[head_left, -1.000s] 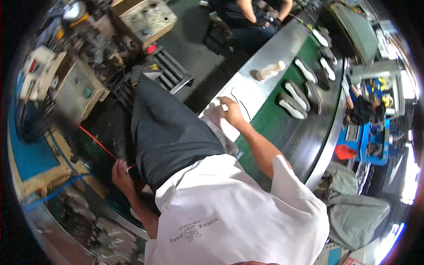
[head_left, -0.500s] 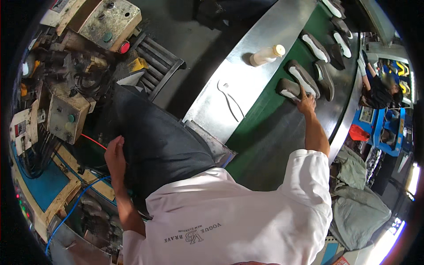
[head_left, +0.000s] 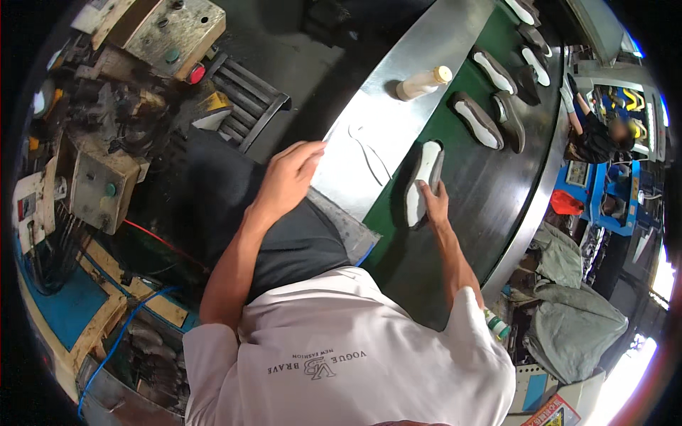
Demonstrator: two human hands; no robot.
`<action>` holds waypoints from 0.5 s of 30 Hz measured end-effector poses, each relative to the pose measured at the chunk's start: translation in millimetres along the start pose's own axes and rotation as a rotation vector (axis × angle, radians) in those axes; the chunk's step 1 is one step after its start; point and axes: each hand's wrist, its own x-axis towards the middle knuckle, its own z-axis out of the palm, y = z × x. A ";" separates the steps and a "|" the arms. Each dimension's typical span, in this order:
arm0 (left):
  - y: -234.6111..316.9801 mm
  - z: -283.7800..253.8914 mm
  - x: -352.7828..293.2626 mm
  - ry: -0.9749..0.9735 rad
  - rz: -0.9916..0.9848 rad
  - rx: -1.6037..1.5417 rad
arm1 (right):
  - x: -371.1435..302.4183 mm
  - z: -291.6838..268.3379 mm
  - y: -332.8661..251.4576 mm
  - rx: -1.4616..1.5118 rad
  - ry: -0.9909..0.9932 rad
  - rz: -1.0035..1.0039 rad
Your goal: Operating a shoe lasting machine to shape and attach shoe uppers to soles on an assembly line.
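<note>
Right hand [head_left: 432,201] is down on the shoe sole [head_left: 420,183], fingers curled along its lower edge and gripping it where it lies on the green belt [head_left: 398,234] just past the steel rim of the bench [head_left: 398,135]. Left hand [head_left: 288,177] hangs loosely spread over the dark lap, fingertips near the bench edge, holding nothing. The sole looks light and rubbery with a pale insert on a dark rim, so I'd guess it flexes if you grab one end; pinching it around the narrow waist seems the safer hold, and it shouldn't be slippery or fragile. Further up the belt there are more soles [head_left: 474,119] in a row and a cream squeeze bottle [head_left: 420,83] lying on the steel. Compared with half a second ago, the right hand has pulled back from the far pairs toward the body with this sole under it, and the left hand has come up off the thigh toward the bench.
</note>
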 end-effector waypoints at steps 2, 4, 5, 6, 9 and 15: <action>9.2 3.7 7.1 -0.056 -0.043 -0.111 | -39.9 34.0 -40.5 0.058 -0.082 0.021; 11.1 2.9 13.0 -0.014 -0.011 -0.114 | -80.5 70.7 -101.5 0.070 -0.193 -0.040; 12.7 1.0 13.2 0.025 0.021 -0.127 | -94.3 85.4 -125.3 0.034 -0.279 -0.097; 13.9 -2.1 13.2 0.064 0.016 -0.140 | -104.8 98.9 -147.4 -0.002 -0.366 -0.159; 5.1 -38.8 4.6 0.269 0.170 0.129 | -127.6 142.6 -194.2 -0.101 -0.580 -0.370; 3.5 -147.1 -68.1 0.528 0.004 -0.141 | -155.5 218.0 -270.7 -0.030 -0.897 -0.523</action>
